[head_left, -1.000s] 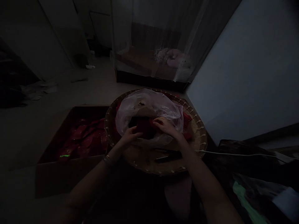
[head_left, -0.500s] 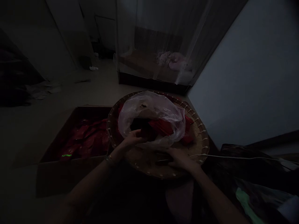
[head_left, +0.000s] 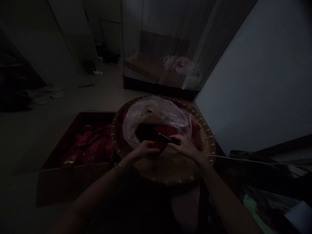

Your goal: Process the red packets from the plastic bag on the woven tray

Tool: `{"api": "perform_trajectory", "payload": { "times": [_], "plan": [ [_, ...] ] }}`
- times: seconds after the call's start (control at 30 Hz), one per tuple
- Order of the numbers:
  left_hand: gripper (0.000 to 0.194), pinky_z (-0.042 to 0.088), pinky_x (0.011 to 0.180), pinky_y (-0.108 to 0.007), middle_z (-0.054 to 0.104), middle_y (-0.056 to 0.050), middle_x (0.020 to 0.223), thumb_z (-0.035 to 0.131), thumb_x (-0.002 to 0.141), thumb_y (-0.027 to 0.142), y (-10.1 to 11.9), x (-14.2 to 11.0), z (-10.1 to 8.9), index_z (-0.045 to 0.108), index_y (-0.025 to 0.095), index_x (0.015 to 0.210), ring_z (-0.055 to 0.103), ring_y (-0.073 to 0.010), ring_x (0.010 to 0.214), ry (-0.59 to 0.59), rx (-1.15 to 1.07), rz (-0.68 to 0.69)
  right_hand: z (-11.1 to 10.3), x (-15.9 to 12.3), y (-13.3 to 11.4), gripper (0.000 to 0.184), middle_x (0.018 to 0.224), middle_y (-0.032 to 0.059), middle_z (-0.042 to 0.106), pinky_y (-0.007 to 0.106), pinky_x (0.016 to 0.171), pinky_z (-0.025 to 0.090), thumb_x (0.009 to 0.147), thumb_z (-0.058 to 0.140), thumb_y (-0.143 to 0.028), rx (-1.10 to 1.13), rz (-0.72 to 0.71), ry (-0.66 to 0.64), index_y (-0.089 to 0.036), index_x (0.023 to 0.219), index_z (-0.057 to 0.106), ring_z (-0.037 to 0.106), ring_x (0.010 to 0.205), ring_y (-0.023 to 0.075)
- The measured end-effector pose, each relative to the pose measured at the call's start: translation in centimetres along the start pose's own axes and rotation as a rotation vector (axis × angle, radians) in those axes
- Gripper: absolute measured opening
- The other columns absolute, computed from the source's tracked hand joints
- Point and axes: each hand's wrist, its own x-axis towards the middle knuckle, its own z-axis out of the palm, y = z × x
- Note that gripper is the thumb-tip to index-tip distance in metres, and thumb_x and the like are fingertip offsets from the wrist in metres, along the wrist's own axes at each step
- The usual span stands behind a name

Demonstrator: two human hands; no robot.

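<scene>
In the dim head view, a round woven bamboo tray (head_left: 168, 175) carries an open clear plastic bag (head_left: 156, 105) with red pieces (head_left: 165, 130) and something dark inside. My left hand (head_left: 143, 150) pinches a dark red piece (head_left: 158, 146), apparently fabric, at the bag's near rim. Closed round a slim dark tool (head_left: 167, 138) with a pale straight edge is my right hand (head_left: 185, 148); its kind is too dark to make out. The tool's tip reaches the red piece. A thin white cord (head_left: 234, 158) runs rightward from beside my right wrist.
Left of the tray stands an open cardboard box (head_left: 73, 178) full of red packets (head_left: 87, 139). A netted bed (head_left: 156, 68) lies beyond, with a pale wall (head_left: 255, 91) on the right. Dark bags and a light green item (head_left: 253, 208) fill the lower right.
My right hand has risen from the tray's near part to the bag's rim, now with the slim dark tool. My left hand has shifted slightly right and down with the red piece.
</scene>
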Motion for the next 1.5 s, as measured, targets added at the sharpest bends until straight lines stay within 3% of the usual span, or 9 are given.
{"api": "perform_trajectory", "payload": {
  "times": [0.2,0.43,0.6,0.8,0.97,1.23,1.37,1.43,1.5],
  "plan": [
    [0.044,0.045,0.052,-0.022,0.065,-0.001,0.067,0.079,0.056,0.038,-0.3,-0.3,-0.4,0.067,0.010,0.087,0.058,-0.0125,0.055,-0.016,-0.017,-0.025,0.5,1.1,0.2,0.027,0.100,0.0087,0.069,0.033,0.077,0.049,0.074,0.065,-0.033,-0.003,0.028,0.091,-0.018,0.095,0.070,0.063,0.091,0.0228],
    [0.044,0.046,0.054,-0.022,0.067,-0.003,0.067,0.080,0.053,0.037,-0.5,-0.3,-1.2,0.068,0.009,0.085,0.060,-0.0130,0.056,0.020,-0.053,-0.053,-1.0,1.7,0.8,0.043,0.075,0.0032,0.066,0.022,0.047,0.045,0.073,0.064,-0.040,0.267,0.261,-0.091,-0.015,0.107,0.064,0.056,0.053,0.0111],
    [0.039,0.045,0.054,-0.022,0.067,-0.002,0.066,0.080,0.053,0.036,-0.6,0.0,-1.3,0.069,0.010,0.081,0.059,-0.0127,0.056,0.071,-0.051,-0.032,-1.1,1.4,1.3,0.044,0.067,0.0023,0.063,0.021,0.046,0.045,0.074,0.063,-0.040,0.324,0.288,-0.063,-0.013,0.109,0.062,0.055,0.051,0.0107],
    [0.039,0.044,0.055,-0.022,0.068,-0.003,0.068,0.079,0.055,0.037,-0.8,0.2,-1.2,0.069,0.010,0.083,0.060,-0.0135,0.058,0.060,-0.007,0.017,0.5,1.5,1.6,0.039,0.069,0.0032,0.065,0.022,0.045,0.043,0.071,0.065,-0.041,0.225,0.201,0.052,-0.014,0.099,0.067,0.054,0.050,0.0106],
    [0.039,0.042,0.052,-0.021,0.067,-0.002,0.065,0.080,0.053,0.035,-0.5,0.1,-1.1,0.069,0.010,0.081,0.058,-0.0122,0.054,0.068,-0.018,-0.015,0.4,1.7,1.7,0.042,0.064,0.0016,0.063,0.021,0.044,0.042,0.070,0.065,-0.043,0.299,0.220,0.008,-0.014,0.099,0.067,0.052,0.047,0.0101],
    [0.038,0.044,0.054,-0.021,0.068,-0.002,0.067,0.079,0.055,0.033,-0.7,0.1,-1.4,0.069,0.010,0.084,0.059,-0.0122,0.057,0.060,-0.055,-0.012,-0.5,1.4,1.5,0.050,0.074,0.0039,0.066,0.024,0.051,0.046,0.065,0.069,-0.042,0.316,0.277,0.013,-0.013,0.106,0.065,0.057,0.055,0.0131],
    [0.035,0.046,0.055,-0.022,0.068,-0.004,0.067,0.079,0.056,0.034,-0.6,0.1,-1.8,0.067,0.010,0.080,0.061,-0.0134,0.058,0.170,-0.118,0.023,-1.6,-0.2,2.9,0.047,0.093,0.0067,0.069,0.033,0.071,0.051,0.067,0.068,-0.040,0.242,0.247,-0.001,-0.016,0.108,0.065,0.064,0.079,0.0205],
    [0.036,0.047,0.056,-0.023,0.069,-0.005,0.067,0.078,0.058,0.035,-0.5,0.1,-1.9,0.067,0.010,0.081,0.063,-0.0147,0.059,0.208,-0.152,0.040,-1.4,-1.7,3.7,0.044,0.101,0.0061,0.069,0.036,0.083,0.048,0.065,0.071,-0.038,0.159,0.176,-0.144,-0.019,0.104,0.067,0.063,0.092,0.0237],
    [0.036,0.048,0.057,-0.024,0.069,-0.006,0.069,0.078,0.059,0.035,-0.5,0.1,-2.0,0.066,0.010,0.082,0.063,-0.0155,0.061,0.216,-0.166,0.047,-0.5,-3.2,4.0,0.043,0.103,0.0058,0.069,0.036,0.086,0.048,0.063,0.073,-0.035,0.096,0.109,-0.357,-0.020,0.103,0.068,0.062,0.095,0.0250]
  ]
}}
